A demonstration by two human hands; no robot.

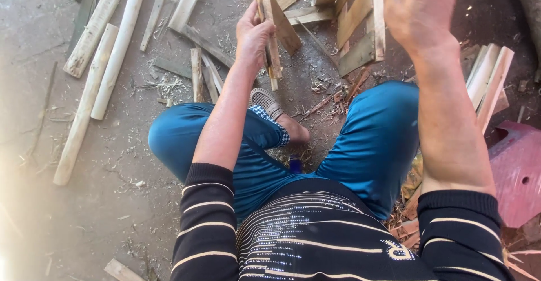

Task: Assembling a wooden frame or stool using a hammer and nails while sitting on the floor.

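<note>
Head view: left hand [253, 36] is closed around a thin upright wood strip [271, 38]. Right hand [420, 7], raised nearer the camera, is blurred; its grip cannot be told. Split wood pieces [355, 19] lie just beyond both.

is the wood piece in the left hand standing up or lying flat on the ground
Standing up. The left hand grips a narrow wood strip held on end, its lower tip near the floor, unlike the pale poles lying flat.
</note>
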